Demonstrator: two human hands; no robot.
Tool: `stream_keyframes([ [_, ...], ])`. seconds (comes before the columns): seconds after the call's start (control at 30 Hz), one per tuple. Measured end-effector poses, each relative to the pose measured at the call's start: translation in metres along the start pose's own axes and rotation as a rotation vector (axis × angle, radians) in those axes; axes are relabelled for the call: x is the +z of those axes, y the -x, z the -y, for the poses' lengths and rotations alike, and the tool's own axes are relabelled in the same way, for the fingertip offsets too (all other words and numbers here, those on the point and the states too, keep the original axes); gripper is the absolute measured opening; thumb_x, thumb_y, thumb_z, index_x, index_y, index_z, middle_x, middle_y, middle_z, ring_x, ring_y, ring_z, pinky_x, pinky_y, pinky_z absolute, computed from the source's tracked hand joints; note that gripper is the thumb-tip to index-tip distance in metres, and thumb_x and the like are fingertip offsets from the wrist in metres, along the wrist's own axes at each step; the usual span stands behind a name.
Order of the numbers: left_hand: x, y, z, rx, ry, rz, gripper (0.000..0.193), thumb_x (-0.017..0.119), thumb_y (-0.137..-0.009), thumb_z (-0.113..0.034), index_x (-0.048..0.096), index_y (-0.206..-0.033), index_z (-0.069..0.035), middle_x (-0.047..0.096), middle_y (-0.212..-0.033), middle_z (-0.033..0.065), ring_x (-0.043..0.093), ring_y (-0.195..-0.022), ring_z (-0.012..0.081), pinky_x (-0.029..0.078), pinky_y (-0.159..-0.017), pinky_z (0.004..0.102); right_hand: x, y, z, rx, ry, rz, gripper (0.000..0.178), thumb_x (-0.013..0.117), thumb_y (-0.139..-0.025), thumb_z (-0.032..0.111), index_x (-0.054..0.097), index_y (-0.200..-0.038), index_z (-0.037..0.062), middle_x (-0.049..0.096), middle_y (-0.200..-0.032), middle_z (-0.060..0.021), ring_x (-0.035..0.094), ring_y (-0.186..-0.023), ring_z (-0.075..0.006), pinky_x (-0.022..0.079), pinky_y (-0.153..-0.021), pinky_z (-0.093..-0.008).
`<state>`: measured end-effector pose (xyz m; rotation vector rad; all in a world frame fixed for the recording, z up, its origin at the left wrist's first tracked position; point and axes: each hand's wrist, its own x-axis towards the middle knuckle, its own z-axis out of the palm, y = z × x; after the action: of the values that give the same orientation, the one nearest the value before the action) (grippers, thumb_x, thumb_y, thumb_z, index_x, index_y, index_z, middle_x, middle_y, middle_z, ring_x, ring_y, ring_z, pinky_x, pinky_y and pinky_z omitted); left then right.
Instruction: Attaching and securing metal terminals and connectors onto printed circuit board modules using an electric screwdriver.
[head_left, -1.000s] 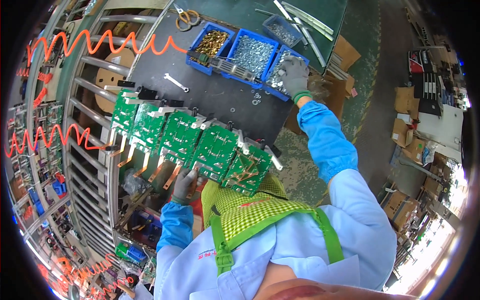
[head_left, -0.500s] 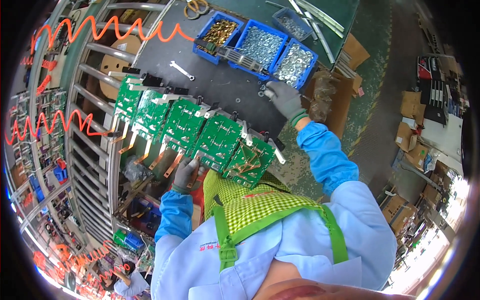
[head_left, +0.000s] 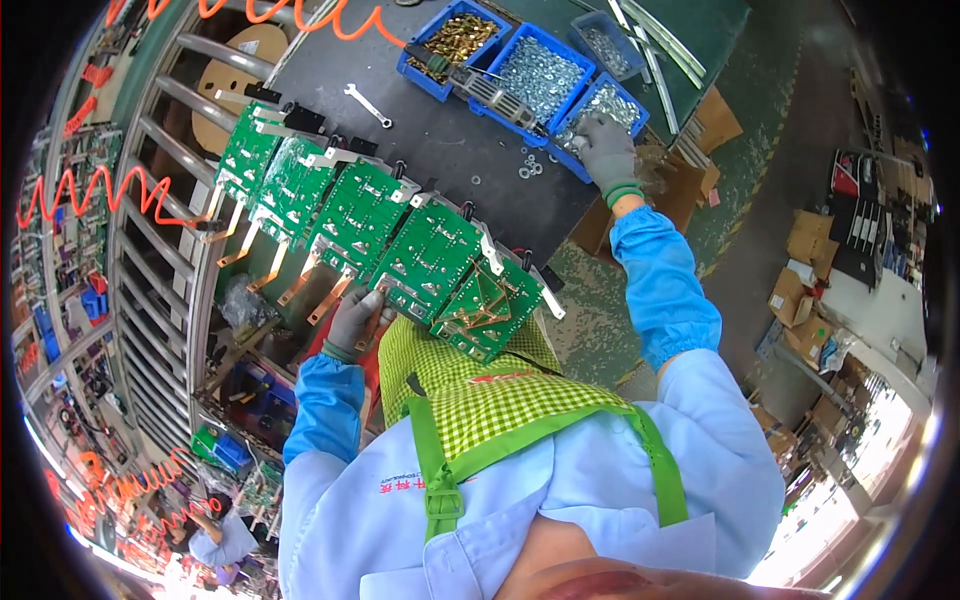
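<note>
Our grey-gloved right hand (head_left: 608, 154) lies over the far-right blue plastic washer bin (head_left: 569, 162), grip hidden, while our grey-gloved left hand (head_left: 352, 322) grasps a flat copper strip (head_left: 370, 330) near left.

Gloved hands (head_left: 608, 152) are at circuit boards (head_left: 425, 255) and washers (head_left: 613, 101).

Five green circuit boards (head_left: 425, 258) and at least five copper strips (head_left: 332, 298). Three blue bins (head_left: 420, 82), one smaller grey-blue tub (head_left: 628, 68). One metal spanner (head_left: 368, 106), one power screwdriver (head_left: 492, 98). Two gloved hands: one left hand (head_left: 355, 322), one right hand (head_left: 607, 150). Several loose washers (head_left: 537, 168), too small to count exactly.
</note>
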<state>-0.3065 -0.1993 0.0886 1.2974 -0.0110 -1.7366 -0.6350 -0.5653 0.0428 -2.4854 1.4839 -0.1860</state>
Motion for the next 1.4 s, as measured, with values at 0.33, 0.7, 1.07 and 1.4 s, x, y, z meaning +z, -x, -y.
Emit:
stream_keyframes([
  [0.33, -0.018, -0.007, 0.012, 0.065, -0.075, 0.019, 0.033, 0.056, -0.086, -0.028, 0.055, -0.097, 0.003, 0.059, -0.081, 0.0084, 0.056, -0.069, 0.0144, 0.046, -0.063, 0.0257, -0.041, -0.057, 0.023, 0.114, -0.415, -0.084, 0.021, 0.060, -0.079, 0.019, 0.059, -0.099, 0.0107, 0.064, -0.088, -0.0133, 0.061, -0.081, -0.0334, 0.048, -0.073, -0.0418],
  [0.7, -0.009, -0.005, 0.010, 0.071, -0.043, -0.028, 0.030, 0.056, -0.088, -0.025, 0.054, -0.101, 0.002, 0.060, -0.079, 0.0072, 0.057, -0.066, 0.0122, 0.048, -0.061, 0.0252, 0.015, -0.122, 0.072, -0.256, 0.470, 0.395, 0.023, 0.048, -0.082, 0.018, 0.061, -0.101, 0.0130, 0.063, -0.099, -0.0163, 0.060, -0.095, -0.0345, 0.047, -0.080, -0.0455],
  [1.07, -0.009, -0.002, 0.002, 0.021, -0.107, -0.014, 0.023, 0.054, -0.089, -0.023, 0.054, -0.097, -0.001, 0.059, -0.074, 0.0049, 0.054, -0.057, 0.0102, 0.044, -0.048, 0.0227, -0.025, -0.102, 0.059, 0.012, 0.017, 0.000, 0.028, 0.052, -0.088, 0.030, 0.057, -0.101, 0.0063, 0.065, -0.087, -0.0141, 0.063, -0.078, -0.0297, 0.048, -0.071, -0.0382],
  [1.4, -0.014, -0.004, -0.005, 0.032, -0.158, 0.135, 0.024, 0.054, -0.088, -0.019, 0.053, -0.100, 0.002, 0.059, -0.082, 0.0083, 0.056, -0.065, 0.0113, 0.047, -0.057, 0.0221, -0.107, 0.112, 0.286, -0.342, -0.822, 0.171, 0.016, 0.055, -0.083, 0.010, 0.053, -0.099, 0.0068, 0.058, -0.081, -0.0117, 0.059, -0.072, -0.0254, 0.048, -0.065, -0.0329],
])
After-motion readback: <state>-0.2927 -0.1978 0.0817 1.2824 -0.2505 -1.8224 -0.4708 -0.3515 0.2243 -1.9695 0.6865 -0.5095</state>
